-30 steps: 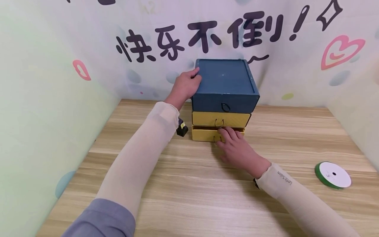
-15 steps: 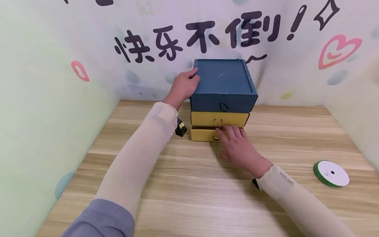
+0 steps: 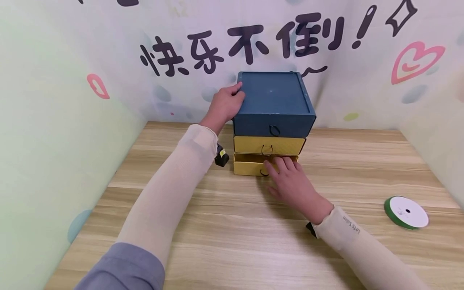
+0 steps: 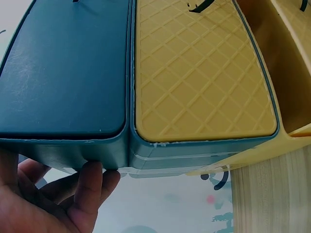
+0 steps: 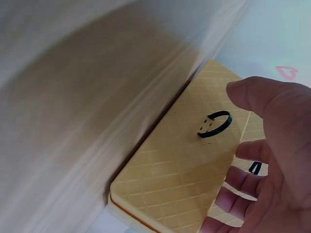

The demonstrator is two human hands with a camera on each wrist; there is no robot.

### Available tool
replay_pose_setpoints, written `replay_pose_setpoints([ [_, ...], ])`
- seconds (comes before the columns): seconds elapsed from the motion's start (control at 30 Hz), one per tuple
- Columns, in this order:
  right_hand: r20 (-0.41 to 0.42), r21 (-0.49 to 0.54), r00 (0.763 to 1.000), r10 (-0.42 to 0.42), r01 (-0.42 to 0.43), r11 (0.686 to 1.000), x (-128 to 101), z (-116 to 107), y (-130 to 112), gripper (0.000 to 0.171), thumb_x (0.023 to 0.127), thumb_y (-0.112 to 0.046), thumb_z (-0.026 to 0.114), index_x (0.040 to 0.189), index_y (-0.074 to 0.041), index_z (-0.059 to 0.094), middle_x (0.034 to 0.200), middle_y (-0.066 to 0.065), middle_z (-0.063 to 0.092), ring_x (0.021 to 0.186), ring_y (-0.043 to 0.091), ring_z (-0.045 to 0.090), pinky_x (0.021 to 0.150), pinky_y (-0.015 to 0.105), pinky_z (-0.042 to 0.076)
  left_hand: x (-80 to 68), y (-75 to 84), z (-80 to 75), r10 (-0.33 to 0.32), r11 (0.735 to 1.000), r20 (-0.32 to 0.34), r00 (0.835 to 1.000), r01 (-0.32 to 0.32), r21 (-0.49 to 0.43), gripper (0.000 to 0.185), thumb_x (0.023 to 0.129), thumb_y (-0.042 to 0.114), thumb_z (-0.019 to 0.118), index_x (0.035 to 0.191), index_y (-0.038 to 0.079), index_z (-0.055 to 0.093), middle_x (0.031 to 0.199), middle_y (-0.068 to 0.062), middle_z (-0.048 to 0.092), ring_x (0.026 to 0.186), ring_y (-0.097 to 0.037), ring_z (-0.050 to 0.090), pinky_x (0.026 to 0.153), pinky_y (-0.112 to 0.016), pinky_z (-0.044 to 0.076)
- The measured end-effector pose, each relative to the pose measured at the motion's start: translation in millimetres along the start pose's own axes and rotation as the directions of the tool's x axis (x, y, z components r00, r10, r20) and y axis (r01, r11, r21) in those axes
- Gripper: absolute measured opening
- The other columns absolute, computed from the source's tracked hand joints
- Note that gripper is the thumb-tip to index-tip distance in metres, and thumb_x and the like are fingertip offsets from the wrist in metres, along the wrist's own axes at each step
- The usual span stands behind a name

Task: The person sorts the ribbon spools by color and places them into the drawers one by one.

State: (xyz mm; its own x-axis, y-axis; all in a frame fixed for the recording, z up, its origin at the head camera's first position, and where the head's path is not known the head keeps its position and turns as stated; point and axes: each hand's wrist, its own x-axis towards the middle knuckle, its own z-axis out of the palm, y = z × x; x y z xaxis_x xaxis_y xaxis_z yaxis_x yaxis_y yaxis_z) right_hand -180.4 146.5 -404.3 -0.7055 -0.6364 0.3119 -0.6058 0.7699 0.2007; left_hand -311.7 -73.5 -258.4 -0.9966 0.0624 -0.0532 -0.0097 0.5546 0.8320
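A stack of drawers point(image 3: 275, 92) stands at the back, with a blue unit on top and yellow-fronted drawers below. My left hand point(image 3: 226, 103) rests against the blue unit's upper left side; its bent fingers point(image 4: 90, 187) touch the side wall in the left wrist view. The bottom yellow drawer point(image 3: 246, 168) is partly pulled out. Over the top edge of its front, my right hand point(image 3: 291, 183) hooks its fingers point(image 5: 238, 177). The thumb point(image 5: 248, 94) stays apart from the front panel. A black loop handle point(image 5: 223, 127) hangs from that panel, not held.
On the wooden table point(image 3: 224, 225), a white-faced spool of green ribbon point(image 3: 407, 212) lies at the right. The middle yellow drawer point(image 3: 253, 145) is closed. A printed cloth wall point(image 3: 188, 92) stands right behind the stack.
My right fingers have shifted from around the handles to the top edge of the bottom drawer's front. That drawer has come out slightly toward me. The left hand has stayed put.
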Motion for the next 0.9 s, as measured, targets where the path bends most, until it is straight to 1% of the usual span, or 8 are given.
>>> replay_pose_setpoints([
  [0.03, 0.002, -0.005, 1.000, 0.000, 0.000, 1.000, -0.1, -1.1, -1.4, 0.072, 0.083, -0.038, 0.079, 0.138, -0.001, 0.052, 0.122, 0.023, 0.048, 0.108, 0.041, 0.046, 0.084, 0.054, 0.046, 0.2, -0.2, 0.2, 0.001, 1.000, -0.002, 1.000, -0.001, -0.004, 0.049, 0.104, 0.036, 0.041, 0.153, 0.036, 0.036, 0.159, 0.014, 0.028, 0.133, -0.010, 0.042, 0.083, -0.027, 0.040],
  [0.13, 0.006, -0.009, 1.000, 0.002, -0.002, 1.000, -1.1, -3.4, -4.6, 0.071, 0.083, -0.038, 0.079, 0.136, 0.001, 0.053, 0.121, 0.022, 0.049, 0.107, 0.040, 0.046, 0.083, 0.054, 0.047, 1.1, -0.5, 0.3, -0.002, 1.000, -0.001, 1.000, 0.002, -0.007, 0.049, 0.104, 0.036, 0.041, 0.153, 0.036, 0.036, 0.159, 0.014, 0.028, 0.130, -0.010, 0.043, 0.082, -0.028, 0.041],
  [0.23, 0.011, -0.009, 1.000, 0.003, -0.003, 1.000, -3.0, -4.9, -6.3, 0.068, 0.083, -0.037, 0.078, 0.135, 0.000, 0.054, 0.119, 0.021, 0.050, 0.107, 0.040, 0.046, 0.082, 0.052, 0.047, 1.8, -0.2, 0.8, -0.002, 1.000, 0.000, 1.000, 0.002, -0.004, 0.049, 0.104, 0.037, 0.041, 0.153, 0.036, 0.036, 0.159, 0.015, 0.029, 0.138, -0.005, 0.035, 0.088, -0.026, 0.040],
  [0.27, 0.014, -0.007, 1.000, 0.005, -0.005, 1.000, -4.0, -5.7, -6.8, 0.067, 0.084, -0.037, 0.078, 0.134, 0.000, 0.054, 0.119, 0.021, 0.050, 0.106, 0.039, 0.046, 0.081, 0.052, 0.047, 1.7, 0.0, 0.9, -0.004, 1.000, 0.002, 1.000, 0.004, -0.006, 0.049, 0.105, 0.037, 0.041, 0.153, 0.036, 0.036, 0.159, 0.015, 0.029, 0.138, -0.007, 0.036, 0.089, -0.027, 0.040],
  [0.47, 0.038, -0.001, 0.999, 0.000, 0.000, 1.000, -10.0, -13.2, -11.4, 0.063, 0.085, -0.036, 0.077, 0.134, -0.002, 0.055, 0.115, 0.018, 0.051, 0.104, 0.037, 0.047, 0.080, 0.050, 0.047, 0.6, 1.6, 1.0, -0.010, 1.000, -0.001, 1.000, 0.010, -0.010, 0.049, 0.105, 0.037, 0.041, 0.153, 0.037, 0.035, 0.160, 0.014, 0.027, 0.132, -0.009, 0.041, 0.083, -0.028, 0.041],
  [0.63, 0.042, -0.014, 0.999, -0.006, 0.006, 1.000, -14.3, -18.3, -16.4, 0.062, 0.085, -0.036, 0.077, 0.132, -0.001, 0.056, 0.111, 0.018, 0.052, 0.101, 0.036, 0.049, 0.079, 0.049, 0.049, 0.7, 1.8, 0.8, -0.012, 1.000, 0.005, 1.000, 0.012, -0.010, 0.049, 0.105, 0.037, 0.041, 0.153, 0.037, 0.035, 0.159, 0.015, 0.027, 0.138, -0.005, 0.034, 0.086, -0.027, 0.040],
  [0.77, 0.055, -0.015, 0.998, -0.006, 0.007, 1.000, -17.3, -22.1, -19.7, 0.060, 0.085, -0.036, 0.077, 0.131, -0.002, 0.056, 0.111, 0.017, 0.053, 0.100, 0.036, 0.050, 0.079, 0.048, 0.050, 0.8, 1.2, 1.2, -0.006, 1.000, 0.008, 1.000, 0.006, -0.011, 0.049, 0.105, 0.037, 0.040, 0.154, 0.036, 0.034, 0.160, 0.014, 0.027, 0.132, -0.009, 0.041, 0.081, -0.028, 0.041],
  [0.9, 0.059, -0.017, 0.998, -0.011, 0.012, 1.000, -19.9, -26.6, -23.1, 0.055, 0.085, -0.035, 0.077, 0.125, -0.003, 0.057, 0.107, 0.016, 0.053, 0.096, 0.035, 0.050, 0.071, 0.046, 0.051, -0.6, 1.4, 1.6, 0.001, 1.000, 0.004, 1.000, -0.001, -0.009, 0.049, 0.105, 0.036, 0.039, 0.154, 0.035, 0.034, 0.160, 0.014, 0.026, 0.120, -0.016, 0.048, 0.073, -0.029, 0.039],
])
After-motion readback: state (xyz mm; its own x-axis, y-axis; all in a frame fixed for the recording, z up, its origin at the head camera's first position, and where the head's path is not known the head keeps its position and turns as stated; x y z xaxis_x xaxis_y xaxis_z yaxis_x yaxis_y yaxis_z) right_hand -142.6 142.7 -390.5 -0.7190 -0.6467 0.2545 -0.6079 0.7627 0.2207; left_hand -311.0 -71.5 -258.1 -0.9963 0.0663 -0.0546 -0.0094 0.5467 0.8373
